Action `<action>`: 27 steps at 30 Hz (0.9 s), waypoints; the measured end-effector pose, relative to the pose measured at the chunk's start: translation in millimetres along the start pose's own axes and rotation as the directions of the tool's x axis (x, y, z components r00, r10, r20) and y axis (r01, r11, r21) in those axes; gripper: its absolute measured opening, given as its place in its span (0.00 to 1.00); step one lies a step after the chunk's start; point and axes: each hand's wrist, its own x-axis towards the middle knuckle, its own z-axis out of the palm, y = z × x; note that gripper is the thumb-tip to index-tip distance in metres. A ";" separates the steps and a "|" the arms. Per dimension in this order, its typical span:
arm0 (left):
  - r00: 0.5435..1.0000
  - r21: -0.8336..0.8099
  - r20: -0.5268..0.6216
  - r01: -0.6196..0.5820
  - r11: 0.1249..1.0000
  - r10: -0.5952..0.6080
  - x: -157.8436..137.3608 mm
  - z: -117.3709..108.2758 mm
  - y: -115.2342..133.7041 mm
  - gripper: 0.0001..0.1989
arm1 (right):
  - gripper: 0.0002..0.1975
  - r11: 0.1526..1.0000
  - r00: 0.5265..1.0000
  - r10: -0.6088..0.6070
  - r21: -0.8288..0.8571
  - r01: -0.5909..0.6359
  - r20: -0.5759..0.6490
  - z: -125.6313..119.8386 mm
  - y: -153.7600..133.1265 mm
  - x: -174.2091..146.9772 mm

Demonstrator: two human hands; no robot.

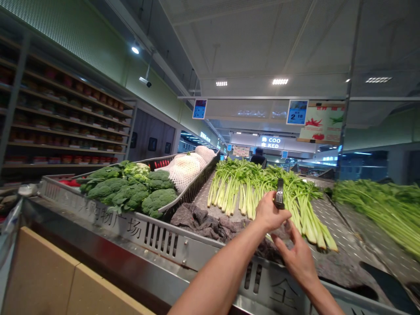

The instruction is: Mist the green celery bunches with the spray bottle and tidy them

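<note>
My left hand (pixel 269 213) is closed around a small black tool (pixel 279 194) with an upright head, which looks like a spray nozzle; its lower part is hidden. Just below and to the right, my right hand (pixel 297 250) curls with thumb and fingers around a spot under the left hand. Something see-through may be between those fingers, but it is too unclear to name. Both hands are over the front of a sloping display, before bunches of celery (pixel 244 192). More celery stalks (pixel 315 223) fan out right of the hands.
A grey crate (pixel 131 225) at left holds broccoli (pixel 118 190) and net-wrapped white vegetables (pixel 187 168). Crumpled dark cloth (pixel 203 223) lies along the display's front rim. A mirror (pixel 377 166) stands at right. Shelves of jars (pixel 75 113) line the left wall; price signs (pixel 297 112) hang overhead.
</note>
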 end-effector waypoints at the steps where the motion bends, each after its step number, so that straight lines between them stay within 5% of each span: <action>1: 1.000 0.000 0.011 -0.003 1.000 0.003 -0.8 1.0 1.3 0.16 | 0.37 1.000 1.000 -0.011 0.000 0.011 -0.010 -1.7 -0.3 -1.4; 10: 0.989 -0.028 0.099 -0.105 0.994 0.107 -5.7 25.6 18.4 0.22 | 0.38 0.991 0.974 -0.053 -0.130 0.024 -0.221 -25.5 10.1 -15.9; 27: 0.971 -0.067 0.234 -0.044 0.997 0.059 -16.6 52.3 29.5 0.23 | 0.42 0.971 0.960 0.069 -0.202 -0.127 -0.273 -47.4 33.4 -35.3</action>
